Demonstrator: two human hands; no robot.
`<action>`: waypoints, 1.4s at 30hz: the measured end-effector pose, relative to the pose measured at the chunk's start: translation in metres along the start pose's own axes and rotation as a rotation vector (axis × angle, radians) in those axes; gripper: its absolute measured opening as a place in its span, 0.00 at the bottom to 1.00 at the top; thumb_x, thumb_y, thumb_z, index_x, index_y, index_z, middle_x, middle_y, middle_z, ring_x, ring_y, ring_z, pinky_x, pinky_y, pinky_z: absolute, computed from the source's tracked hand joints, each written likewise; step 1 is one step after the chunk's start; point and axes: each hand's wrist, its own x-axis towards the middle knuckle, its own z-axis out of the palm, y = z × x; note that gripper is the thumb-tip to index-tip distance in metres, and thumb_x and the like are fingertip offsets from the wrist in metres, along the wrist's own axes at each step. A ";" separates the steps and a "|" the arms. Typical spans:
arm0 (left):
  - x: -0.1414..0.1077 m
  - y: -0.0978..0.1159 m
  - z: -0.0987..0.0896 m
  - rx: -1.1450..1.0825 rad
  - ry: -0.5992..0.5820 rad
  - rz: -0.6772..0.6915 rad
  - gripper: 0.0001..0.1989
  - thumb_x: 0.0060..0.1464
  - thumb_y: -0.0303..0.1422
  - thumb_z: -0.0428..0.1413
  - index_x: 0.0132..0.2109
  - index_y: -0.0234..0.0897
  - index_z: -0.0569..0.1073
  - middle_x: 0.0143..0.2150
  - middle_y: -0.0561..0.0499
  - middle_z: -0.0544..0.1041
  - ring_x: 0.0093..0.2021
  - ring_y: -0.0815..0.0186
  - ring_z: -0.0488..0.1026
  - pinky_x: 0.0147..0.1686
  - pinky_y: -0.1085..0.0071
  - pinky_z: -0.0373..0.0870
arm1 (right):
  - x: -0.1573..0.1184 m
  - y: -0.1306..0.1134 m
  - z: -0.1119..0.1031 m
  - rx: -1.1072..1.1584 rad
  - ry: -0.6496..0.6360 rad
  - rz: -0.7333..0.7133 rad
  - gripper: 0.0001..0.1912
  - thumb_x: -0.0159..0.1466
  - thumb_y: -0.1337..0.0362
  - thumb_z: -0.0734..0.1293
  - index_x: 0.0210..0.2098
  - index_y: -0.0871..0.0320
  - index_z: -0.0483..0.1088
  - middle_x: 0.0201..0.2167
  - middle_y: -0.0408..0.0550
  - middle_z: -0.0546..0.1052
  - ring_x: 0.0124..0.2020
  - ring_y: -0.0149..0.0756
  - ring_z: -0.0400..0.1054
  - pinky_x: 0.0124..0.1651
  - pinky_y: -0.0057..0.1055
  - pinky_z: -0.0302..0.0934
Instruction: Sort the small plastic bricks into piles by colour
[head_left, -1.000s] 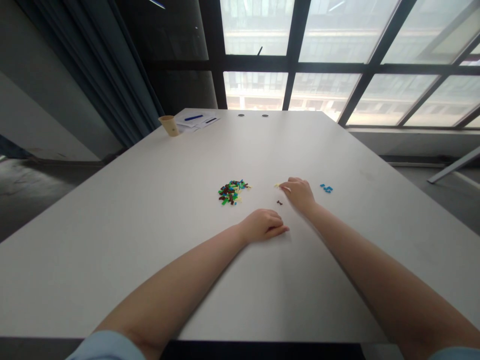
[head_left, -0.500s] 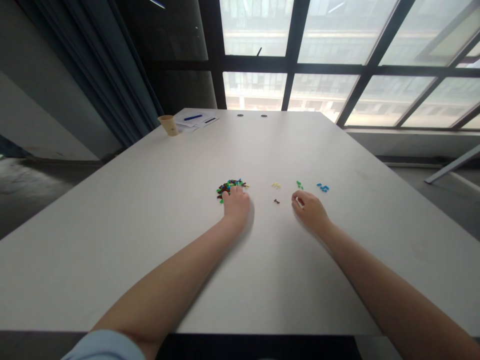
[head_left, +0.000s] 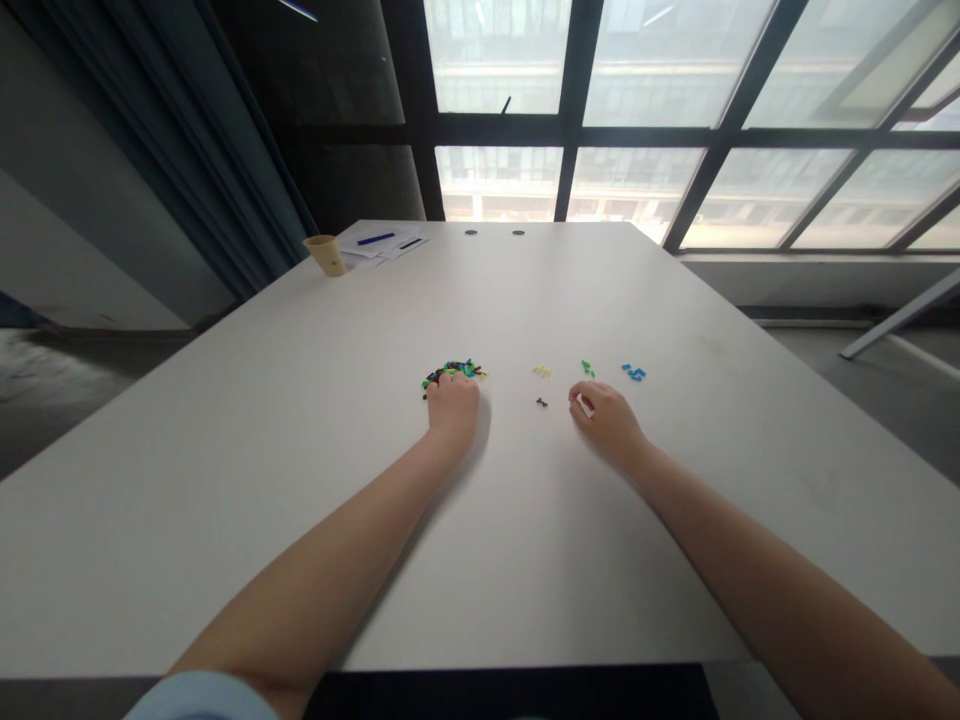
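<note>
My left hand (head_left: 453, 408) lies over the near side of a pile of small plastic pieces (head_left: 469, 369) in green, blue, dark red and yellow. Its thumb and fingers are apart on the pieces, with the fingertips partly hidden. To the right, my right hand (head_left: 609, 420) rests on the table, thumb and forefinger closed in a pinch. Whatever may be between those tips is too small to make out. Close to it are a few dark red pieces (head_left: 541, 402) and a green group (head_left: 587, 368). Pale yellow pieces (head_left: 541, 370) and blue pieces (head_left: 634, 372) lie in separate groups.
The white table (head_left: 480, 300) reaches toward a large window. At its far left stand a tan paper cup (head_left: 327, 257) and papers (head_left: 367, 248) with a blue pen (head_left: 376, 239) on them. Two dark round discs (head_left: 471, 232) are set near the far edge.
The whole view has shifted slightly, so things appear a little further left. My left hand has moved slightly on the pile; my right hand keeps its pinch in nearly the same spot.
</note>
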 end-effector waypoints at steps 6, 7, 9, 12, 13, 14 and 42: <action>0.001 -0.001 0.003 0.002 0.037 0.014 0.16 0.54 0.20 0.40 0.39 0.28 0.73 0.41 0.37 0.72 0.45 0.52 0.66 0.38 0.60 0.60 | -0.001 0.004 0.000 0.010 -0.008 -0.011 0.06 0.55 0.68 0.58 0.28 0.58 0.67 0.22 0.45 0.67 0.27 0.33 0.59 0.33 0.28 0.51; 0.001 -0.001 0.003 -0.009 0.051 0.020 0.16 0.54 0.20 0.40 0.39 0.28 0.72 0.40 0.37 0.72 0.45 0.52 0.66 0.38 0.60 0.60 | -0.001 0.004 0.001 0.010 -0.009 -0.011 0.06 0.55 0.68 0.58 0.28 0.58 0.67 0.23 0.45 0.67 0.27 0.33 0.59 0.33 0.28 0.51; 0.002 -0.001 0.004 -0.038 0.086 0.033 0.16 0.54 0.21 0.40 0.40 0.28 0.72 0.39 0.37 0.73 0.44 0.52 0.67 0.37 0.60 0.61 | -0.001 0.005 0.001 0.010 -0.012 -0.009 0.06 0.55 0.68 0.58 0.28 0.58 0.67 0.23 0.45 0.67 0.27 0.33 0.59 0.33 0.29 0.51; 0.004 -0.002 0.007 -0.113 0.145 0.068 0.15 0.55 0.23 0.40 0.39 0.29 0.71 0.37 0.38 0.74 0.41 0.54 0.68 0.35 0.62 0.61 | 0.000 0.006 0.001 0.011 -0.015 -0.009 0.06 0.55 0.68 0.58 0.28 0.58 0.67 0.23 0.45 0.67 0.27 0.33 0.59 0.33 0.29 0.51; 0.005 -0.002 0.008 -0.160 0.166 0.096 0.14 0.55 0.23 0.41 0.38 0.29 0.71 0.35 0.38 0.74 0.39 0.54 0.69 0.35 0.63 0.61 | 0.000 0.006 0.001 0.011 -0.015 -0.010 0.06 0.55 0.68 0.58 0.28 0.58 0.67 0.23 0.45 0.67 0.27 0.33 0.59 0.33 0.29 0.52; 0.006 -0.002 0.009 -0.225 0.187 0.131 0.13 0.55 0.24 0.42 0.37 0.29 0.71 0.34 0.39 0.74 0.38 0.56 0.69 0.36 0.63 0.61 | 0.000 0.006 0.001 0.011 -0.014 -0.012 0.06 0.55 0.68 0.58 0.28 0.58 0.67 0.23 0.45 0.67 0.27 0.33 0.59 0.33 0.29 0.52; -0.007 0.035 0.023 -2.206 -0.603 -0.019 0.16 0.33 0.34 0.67 0.31 0.33 0.73 0.27 0.53 0.74 0.28 0.76 0.67 0.30 0.78 0.61 | 0.000 0.007 0.004 0.015 -0.054 -0.084 0.07 0.56 0.68 0.58 0.29 0.58 0.67 0.24 0.46 0.69 0.28 0.33 0.60 0.35 0.29 0.52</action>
